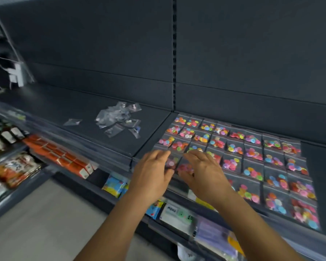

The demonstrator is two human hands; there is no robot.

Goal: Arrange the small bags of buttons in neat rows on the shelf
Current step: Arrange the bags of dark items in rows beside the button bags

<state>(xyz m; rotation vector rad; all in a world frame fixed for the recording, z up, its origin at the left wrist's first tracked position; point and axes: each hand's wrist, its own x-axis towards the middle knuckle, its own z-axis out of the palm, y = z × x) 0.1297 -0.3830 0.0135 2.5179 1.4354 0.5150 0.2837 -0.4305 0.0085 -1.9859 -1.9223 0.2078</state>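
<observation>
At ten o'clock on the dark shelf point(70, 102) lies a loose heap of clear bags point(119, 118), with one stray clear bag point(72, 121) at its nine o'clock. Lower, toward eight o'clock, orange boxes point(58, 154) fill the shelf below.

The left hand point(151, 173) reaches over the shelf's front edge with fingers loosely spread and lightly bent; its grip looks released, fingertips touching a small bag of pink buttons point(171, 163), thumb at the bag's near edge. Whether it pinches the bag is blurred.

Just at its three o'clock, the right hand point(203, 169) lies palm down, fingers spread and nearly straight, pressing on a bag of red buttons point(185, 168); that grip is released too.

From twelve to four o'clock of the hands, the rows of button bags point(252, 153) lie flat, edge to edge, across the shelf's right section.
</observation>
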